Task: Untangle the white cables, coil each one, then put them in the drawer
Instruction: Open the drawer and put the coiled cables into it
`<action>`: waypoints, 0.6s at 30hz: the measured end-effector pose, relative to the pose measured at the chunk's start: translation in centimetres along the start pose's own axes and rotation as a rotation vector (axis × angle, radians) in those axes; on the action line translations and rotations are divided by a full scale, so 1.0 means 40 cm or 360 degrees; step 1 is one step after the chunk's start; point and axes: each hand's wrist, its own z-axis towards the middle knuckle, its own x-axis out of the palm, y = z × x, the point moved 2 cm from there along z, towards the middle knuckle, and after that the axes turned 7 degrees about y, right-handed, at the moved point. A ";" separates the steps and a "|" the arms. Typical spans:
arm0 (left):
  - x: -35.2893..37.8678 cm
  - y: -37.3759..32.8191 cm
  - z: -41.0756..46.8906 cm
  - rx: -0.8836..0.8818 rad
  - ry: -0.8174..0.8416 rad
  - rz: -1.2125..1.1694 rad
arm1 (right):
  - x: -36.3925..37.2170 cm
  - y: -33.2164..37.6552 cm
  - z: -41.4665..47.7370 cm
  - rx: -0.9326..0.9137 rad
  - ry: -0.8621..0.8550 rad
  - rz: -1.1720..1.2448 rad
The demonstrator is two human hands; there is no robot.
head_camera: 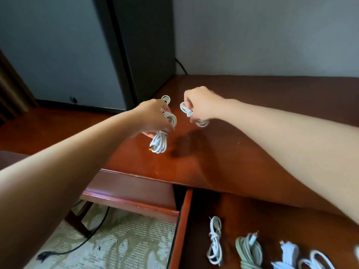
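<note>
Over the red-brown wooden desk (252,113), gripping a big white cable coil (160,144) in left hand (153,115), a small white coil (186,110) in right hand (200,105), both probably yet to be joining coiled cables (214,239) in the open drawer (182,230).

Beyond your fingers (188,100) you face a plain grey wall (262,35). Left of them stands a dark cabinet (147,45), under them a glossy reddish desk (252,113), and below-left a pale patterned carpet (116,249).

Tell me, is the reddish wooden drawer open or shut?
Open: the reddish wooden drawer is pulled out below the desktop, coiled white cables lying inside.
</note>
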 end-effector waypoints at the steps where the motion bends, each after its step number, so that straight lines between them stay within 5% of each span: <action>1: 0.015 -0.019 -0.011 0.0016 0.0044 -0.0073 | -0.012 -0.008 -0.026 -0.0042 0.0013 -0.0003; 18: 0.469 -0.365 -0.264 0.0360 0.0887 -0.0611 | -0.073 -0.249 -0.760 0.0227 0.0405 -0.0130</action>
